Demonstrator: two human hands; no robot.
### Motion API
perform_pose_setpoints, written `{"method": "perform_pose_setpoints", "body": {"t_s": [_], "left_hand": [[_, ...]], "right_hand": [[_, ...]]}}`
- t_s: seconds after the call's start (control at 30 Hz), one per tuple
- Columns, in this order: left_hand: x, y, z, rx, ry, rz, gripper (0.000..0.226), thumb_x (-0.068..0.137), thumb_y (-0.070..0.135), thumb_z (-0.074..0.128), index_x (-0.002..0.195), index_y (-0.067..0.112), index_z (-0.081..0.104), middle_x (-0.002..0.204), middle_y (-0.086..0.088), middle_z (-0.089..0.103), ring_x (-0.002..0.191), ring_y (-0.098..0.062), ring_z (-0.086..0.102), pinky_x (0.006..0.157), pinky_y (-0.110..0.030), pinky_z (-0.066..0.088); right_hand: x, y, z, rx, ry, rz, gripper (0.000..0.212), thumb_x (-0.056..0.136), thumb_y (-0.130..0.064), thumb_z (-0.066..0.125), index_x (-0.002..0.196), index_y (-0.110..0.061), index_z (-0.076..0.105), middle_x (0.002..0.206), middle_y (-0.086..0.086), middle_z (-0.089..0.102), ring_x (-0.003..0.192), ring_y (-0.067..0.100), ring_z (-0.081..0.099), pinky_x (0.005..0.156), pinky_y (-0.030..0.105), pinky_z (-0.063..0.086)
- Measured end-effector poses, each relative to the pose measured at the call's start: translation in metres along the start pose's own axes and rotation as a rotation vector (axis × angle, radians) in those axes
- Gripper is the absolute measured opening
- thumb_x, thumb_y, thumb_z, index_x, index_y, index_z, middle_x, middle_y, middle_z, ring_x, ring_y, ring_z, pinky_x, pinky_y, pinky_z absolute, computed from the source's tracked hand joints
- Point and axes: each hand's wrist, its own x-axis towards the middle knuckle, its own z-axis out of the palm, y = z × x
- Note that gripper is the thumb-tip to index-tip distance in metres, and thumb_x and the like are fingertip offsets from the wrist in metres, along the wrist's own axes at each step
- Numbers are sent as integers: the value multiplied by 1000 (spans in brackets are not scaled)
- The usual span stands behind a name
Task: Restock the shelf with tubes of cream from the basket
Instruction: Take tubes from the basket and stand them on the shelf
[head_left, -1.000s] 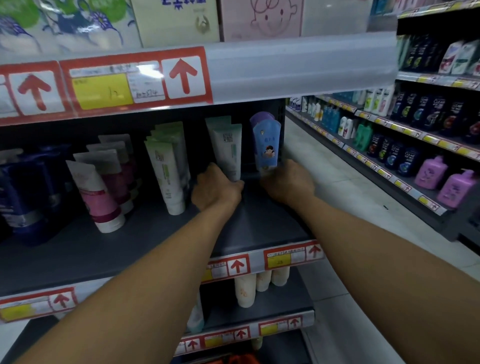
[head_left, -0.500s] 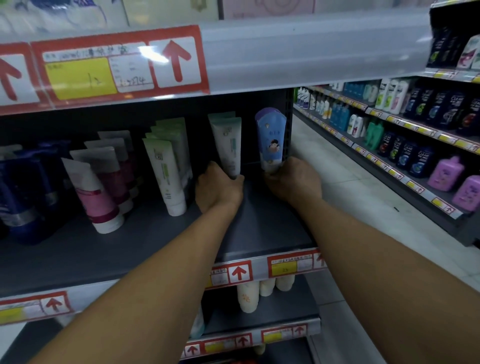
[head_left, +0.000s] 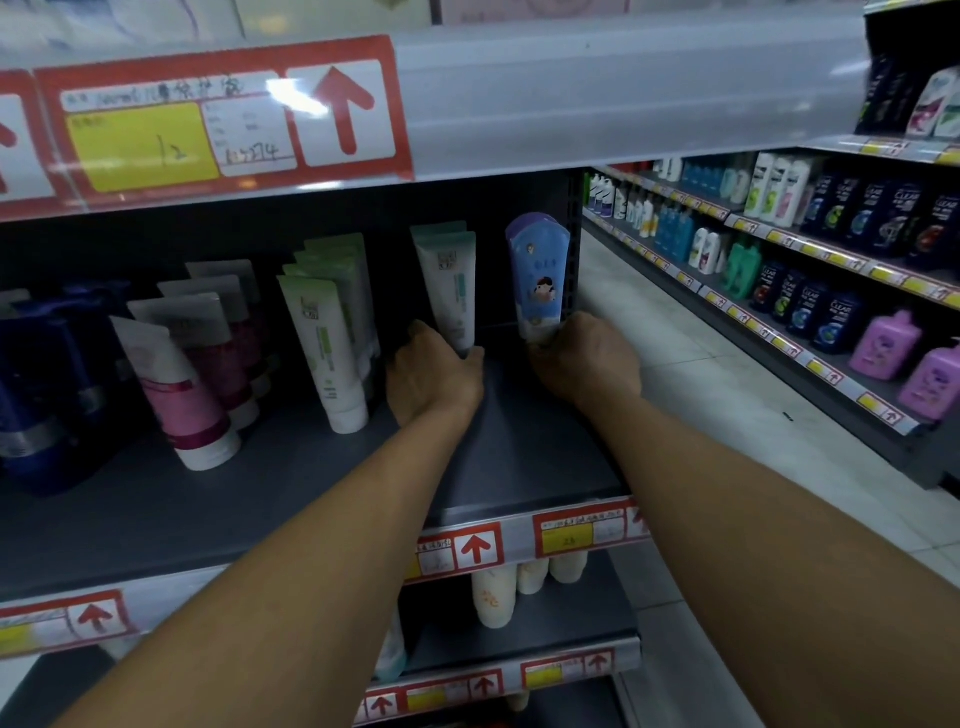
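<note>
Both arms reach deep into the dark grey shelf (head_left: 519, 441). My left hand (head_left: 431, 376) grips the base of a white and pale-green tube of cream (head_left: 449, 283) that stands upright on its cap, with another like it right behind. My right hand (head_left: 584, 364) holds the bottom of a blue tube (head_left: 537, 278) with a cartoon child on it, upright against the shelf's right end post. The caps of both tubes are hidden by my fingers. The basket is out of view.
To the left stand white-green tubes (head_left: 324, 338), pink-capped tubes (head_left: 176, 379) and dark blue bottles (head_left: 41, 384). A shelf edge with red arrow price tags (head_left: 223, 117) hangs overhead. Cream bottles (head_left: 493, 595) sit one shelf below. Across the tiled aisle (head_left: 691, 395) is a shampoo shelf (head_left: 831, 291).
Both hands have stayed at the bases of their tubes. The view has dropped a little and drawn closer to the shelf; the blue tube stands slightly straighter.
</note>
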Motion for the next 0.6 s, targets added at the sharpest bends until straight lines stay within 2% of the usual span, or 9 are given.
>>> {"method": "perform_pose_setpoints", "body": {"t_s": [0.23,0.43,0.53,0.6], "left_hand": [[3,-1,3,10,-9,11,63,90,50,74,129,7,50,131,-16,64,120,-37,62,88,-44,56],[3,-5,5,-5,-19,-12,79,82,52,82,133,3,46,135,-19,61,124,-37,60,96,-45,54],[1,-6,3,9,-26,-16,84,79,51,84,134,0,45,136,-21,59,127,-38,57,102,-46,51],[-3,-4,0,64,-29,13,83,82,51,82,134,-3,44,135,-23,59,127,-39,56,103,-45,48]], "right_hand": [[1,1,2,6,7,0,53,85,-55,67,121,-16,63,113,9,66,100,30,65,69,34,48],[0,1,2,62,49,25,62,77,-64,67,117,-16,67,108,6,69,94,27,68,72,37,58],[-2,-1,1,83,91,29,66,73,-71,60,108,-16,68,101,5,68,87,25,67,68,36,57],[-3,-2,-1,110,138,45,66,74,-72,50,100,-14,70,94,7,67,81,25,64,61,32,50]]}}
